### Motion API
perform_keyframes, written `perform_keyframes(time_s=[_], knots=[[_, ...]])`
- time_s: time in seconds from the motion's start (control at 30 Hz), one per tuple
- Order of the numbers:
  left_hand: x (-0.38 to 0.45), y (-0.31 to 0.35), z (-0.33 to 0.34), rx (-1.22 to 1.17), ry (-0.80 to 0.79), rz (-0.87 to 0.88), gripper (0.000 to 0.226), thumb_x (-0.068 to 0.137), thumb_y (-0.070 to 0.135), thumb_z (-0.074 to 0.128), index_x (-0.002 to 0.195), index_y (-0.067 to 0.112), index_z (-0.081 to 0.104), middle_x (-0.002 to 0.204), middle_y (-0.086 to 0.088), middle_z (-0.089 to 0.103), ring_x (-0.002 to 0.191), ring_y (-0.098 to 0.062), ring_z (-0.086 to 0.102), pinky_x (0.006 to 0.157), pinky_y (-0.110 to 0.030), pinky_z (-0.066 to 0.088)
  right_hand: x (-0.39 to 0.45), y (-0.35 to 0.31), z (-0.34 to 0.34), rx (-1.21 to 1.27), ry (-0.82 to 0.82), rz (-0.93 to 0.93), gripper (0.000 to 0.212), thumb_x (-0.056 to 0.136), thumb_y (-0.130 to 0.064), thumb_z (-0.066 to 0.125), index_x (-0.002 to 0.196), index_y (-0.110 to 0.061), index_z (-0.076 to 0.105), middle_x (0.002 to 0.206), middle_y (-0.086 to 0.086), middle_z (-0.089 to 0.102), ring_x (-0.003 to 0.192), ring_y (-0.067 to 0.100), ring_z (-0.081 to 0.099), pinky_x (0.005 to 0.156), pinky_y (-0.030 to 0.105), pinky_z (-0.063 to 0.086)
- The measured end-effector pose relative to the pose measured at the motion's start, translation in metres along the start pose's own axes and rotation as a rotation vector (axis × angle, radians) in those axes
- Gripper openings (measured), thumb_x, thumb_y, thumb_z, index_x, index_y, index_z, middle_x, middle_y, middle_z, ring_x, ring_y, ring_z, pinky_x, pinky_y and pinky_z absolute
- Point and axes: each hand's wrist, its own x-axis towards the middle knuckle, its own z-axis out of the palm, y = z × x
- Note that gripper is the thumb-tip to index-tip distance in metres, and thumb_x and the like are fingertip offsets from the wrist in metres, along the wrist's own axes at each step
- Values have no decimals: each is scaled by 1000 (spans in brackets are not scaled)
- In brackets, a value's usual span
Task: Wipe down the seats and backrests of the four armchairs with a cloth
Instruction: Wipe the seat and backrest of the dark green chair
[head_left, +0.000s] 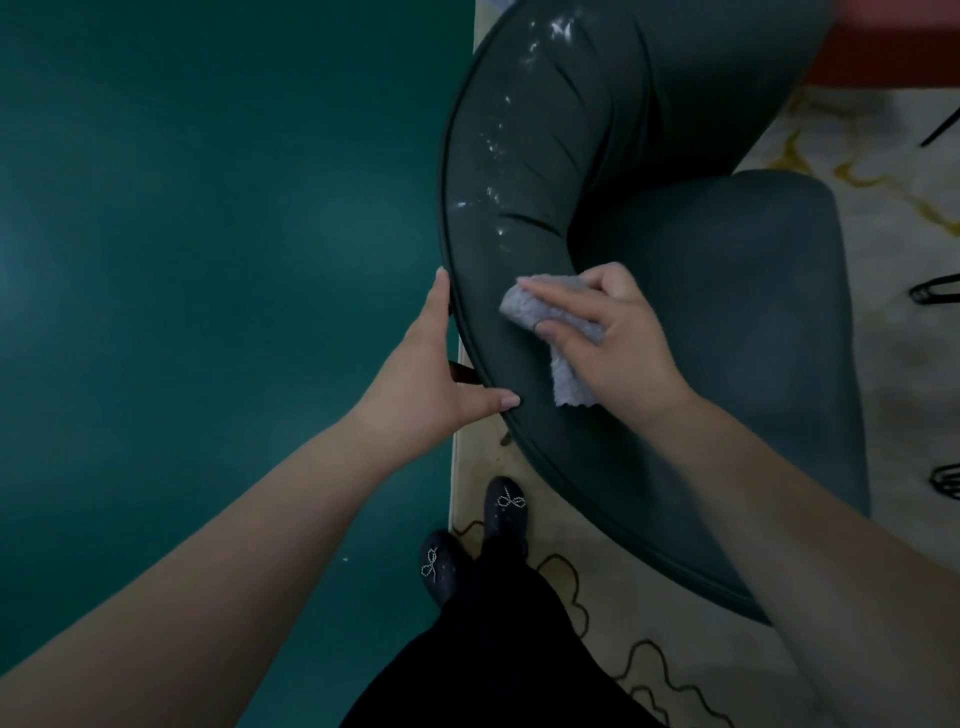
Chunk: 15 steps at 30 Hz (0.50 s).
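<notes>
The right hand (618, 332) has its grip clamped on a grey cloth (558, 332) at the centre of the frame, thumb and fingers curled over it and pressing it flat against the inner face of a dark green armchair (727, 312); a loose corner of the cloth hangs below the palm. The left hand (441, 374), just left of centre, has its grip closed around the piped outer edge of the backrest, thumb on top of the rim and fingers hidden behind it. White speckled marks (498, 140) run up the curved backrest toward the top of the frame. The seat cushion lies to the right of the cloth. Below, two dark shoes (478, 535) with beaded bows stand on a pale patterned rug (649, 649), and a green floor (208, 260) fills the left side
</notes>
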Motion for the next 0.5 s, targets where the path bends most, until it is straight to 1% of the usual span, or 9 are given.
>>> perform_keyframes(time_s=[0.07, 0.1, 0.13, 0.2, 0.27, 0.33, 0.43, 0.5], knots=[[5, 0, -4, -5, 7, 2, 128, 66, 28, 87, 152, 34, -7, 135, 32, 26, 116, -9, 58, 100, -28, 45, 7, 3, -3, 42, 59, 71, 40, 87, -10, 65, 121, -31, 61, 105, 3, 44, 98, -3, 46, 95, 7, 35], [7, 0, -5, -2, 10, 5, 127, 66, 28, 87, 152, 33, -7, 136, 31, 27, 116, -10, 58, 99, -26, 45, 7, 1, -1, 65, 50, 63, 40, 87, -11, 66, 121, -31, 61, 105, 3, 45, 99, -2, 47, 96, 7, 35], [9, 1, -6, 7, 13, 10, 127, 66, 29, 87, 152, 33, -6, 140, 28, 28, 117, -10, 56, 99, -26, 45, 8, -2, 3, 85, 13, 29, 40, 86, -13, 66, 121, -31, 61, 106, 3, 45, 101, -1, 48, 96, 9, 36], [13, 3, -9, 38, 15, 10, 127, 65, 32, 87, 152, 32, -6, 149, 20, 28, 123, -11, 52, 100, -25, 43, 10, -6, 12, 69, -85, -71, 41, 85, -17, 66, 122, -33, 60, 103, -5, 43, 100, -3, 46, 96, 11, 37], [17, 4, -12, 47, 10, -2, 127, 65, 34, 87, 152, 33, -6, 154, 17, 24, 127, -13, 49, 104, -30, 42, 17, -3, 13, 32, -89, -98, 41, 87, -16, 66, 123, -33, 59, 99, -7, 40, 98, -3, 45, 95, 11, 37], [21, 6, -16, 42, 7, -14, 127, 65, 35, 87, 152, 34, -5, 156, 15, 21, 129, -15, 48, 107, -37, 41, 24, 2, 6, 36, -46, -46, 41, 88, -13, 65, 123, -33, 57, 99, -1, 42, 97, -1, 46, 94, 9, 35], [28, 9, -22, 40, 13, -31, 126, 65, 35, 87, 153, 33, -4, 157, 14, 19, 132, -17, 44, 110, -39, 38, 31, 5, 3, 83, -8, -2, 41, 89, -13, 64, 123, -34, 57, 102, 0, 44, 98, -4, 47, 93, 7, 35], [34, 11, -25, 58, 28, -41, 126, 65, 37, 86, 152, 33, -4, 158, 13, 19, 134, -16, 42, 110, -39, 38, 37, 1, 9, 112, -8, -26, 41, 87, -18, 65, 123, -37, 57, 103, -2, 44, 101, -4, 48, 96, 10, 38]])
